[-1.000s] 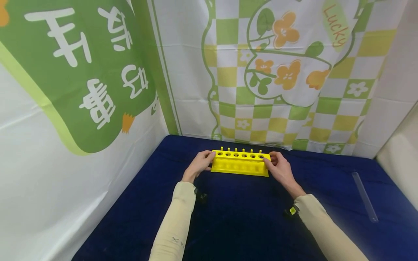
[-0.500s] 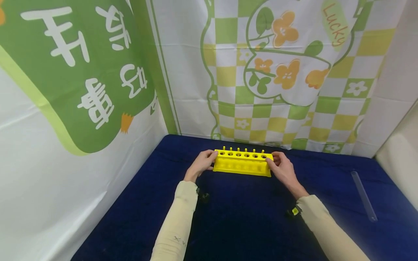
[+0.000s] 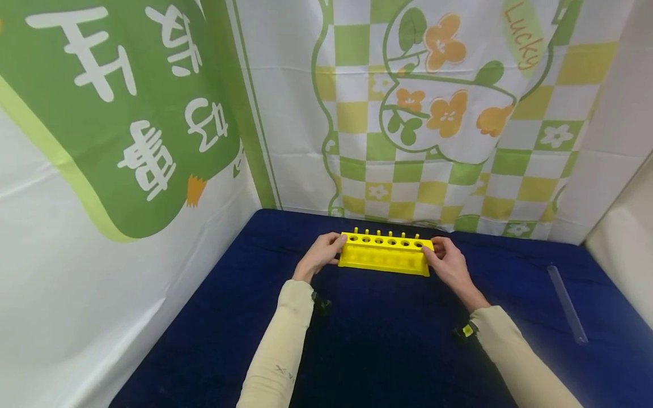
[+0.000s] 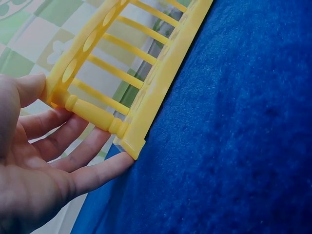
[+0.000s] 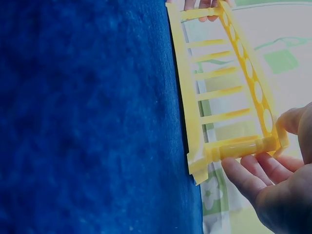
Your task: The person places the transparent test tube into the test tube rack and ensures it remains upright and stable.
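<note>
A yellow test tube rack (image 3: 385, 260) stands upright near the back of the blue-covered table, its row of round holes facing up and a row of pegs along its rear. At its left end my left hand (image 3: 321, 253) grips the top corner, thumb on the upper bar. In the left wrist view, the fingers of that hand lie along the end post (image 4: 92, 114), the little finger touching the base. My right hand (image 3: 450, 263) holds the other end. The right wrist view has its thumb on the top bar and its fingers behind the end post (image 5: 241, 148).
A clear transparent tube (image 3: 567, 305) lies on the dark blue cloth (image 3: 388, 340) to the right. Printed fabric hangings (image 3: 408, 181) rise behind the table, and a white and green one (image 3: 168, 272) stands along its left side.
Both hands and the test tube rack have shifted slightly to the right across the table. The grip at each end looks the same. The clear tube stays in place.
</note>
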